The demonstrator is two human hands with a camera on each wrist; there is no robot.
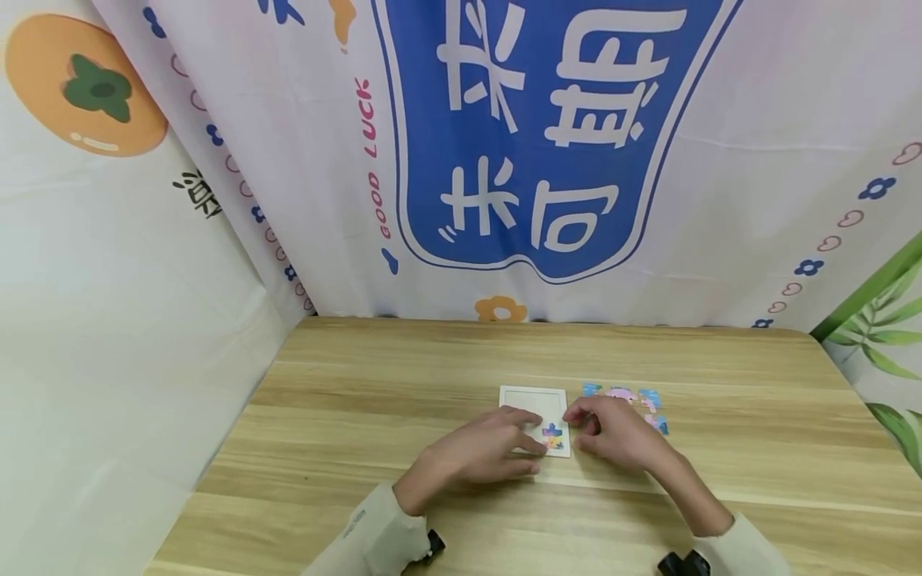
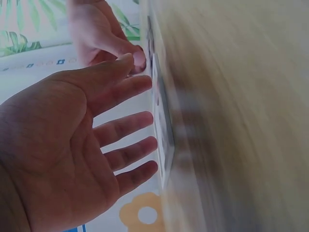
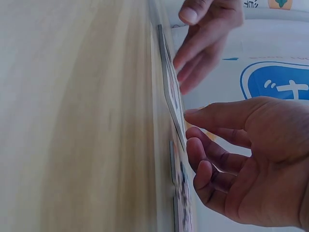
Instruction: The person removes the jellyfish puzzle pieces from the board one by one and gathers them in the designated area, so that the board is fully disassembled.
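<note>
A white puzzle tray [image 1: 522, 398] lies flat on the table. Joined colourful jigsaw pieces [image 1: 552, 436] sit in its lower right corner. My left hand [image 1: 497, 446] reaches over the tray from the left, fingers spread, fingertips at the pieces and the tray's surface; in the left wrist view its fingers [image 2: 130, 125] are nearly straight. At the tray's right edge is my right hand [image 1: 612, 428], its fingers [image 3: 207, 159] loosely bent and nothing visible between thumb and forefinger. Loose jigsaw pieces [image 1: 651, 398] in blue and pink lie beyond and partly under the right hand.
The wood-grain table [image 1: 346, 416] extends around the tray on every side. A printed cloth [image 1: 446, 296] hangs along its back edge, and another white cloth [image 1: 144, 320] stands at the left. Dark wrist straps [image 1: 434, 546] show at the sleeves.
</note>
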